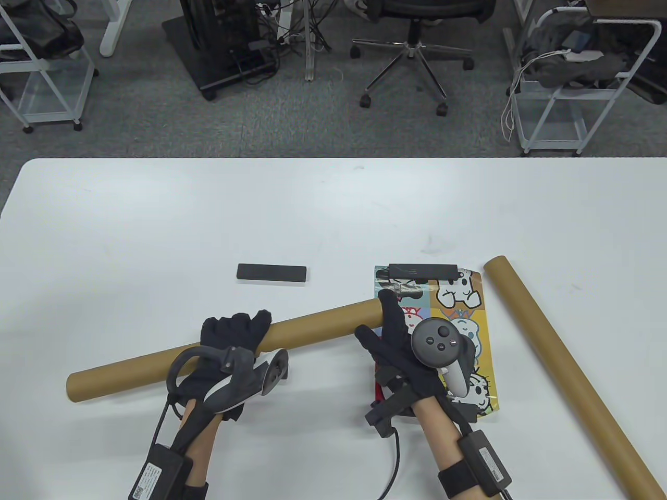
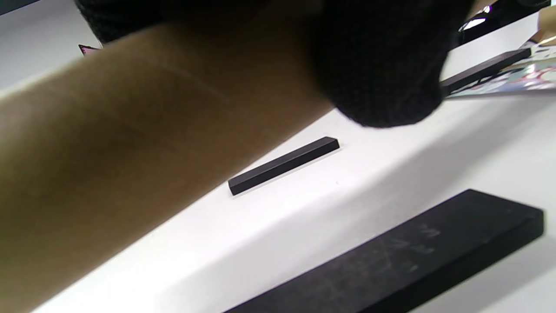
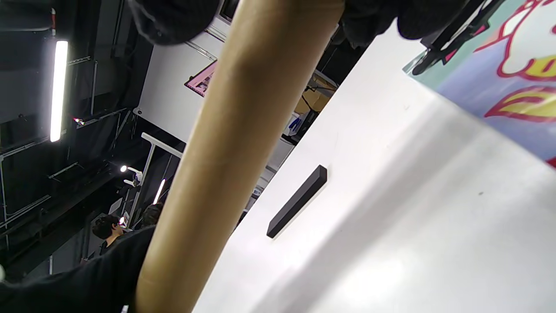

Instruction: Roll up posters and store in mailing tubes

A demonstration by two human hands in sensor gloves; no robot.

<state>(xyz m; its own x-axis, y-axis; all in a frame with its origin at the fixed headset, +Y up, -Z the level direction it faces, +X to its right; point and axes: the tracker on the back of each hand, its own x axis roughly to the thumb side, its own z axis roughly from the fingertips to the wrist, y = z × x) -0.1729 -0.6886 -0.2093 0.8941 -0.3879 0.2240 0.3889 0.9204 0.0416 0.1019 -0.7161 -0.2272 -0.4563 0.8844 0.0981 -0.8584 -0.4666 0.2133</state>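
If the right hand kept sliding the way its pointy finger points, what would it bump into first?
Probably the black bar lying on the far edge of the cartoon poster. The right hand holds the end of the cardboard tube, its forefinger aimed away from the person. Heights are hard to judge.

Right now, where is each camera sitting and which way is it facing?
Table view: above, looking down at the table; both gloved hands grip one mailing tube.
Left wrist view: under the left hand, facing along that tube.
Right wrist view: under the right hand, tilted sideways.
All share the loose black bar.
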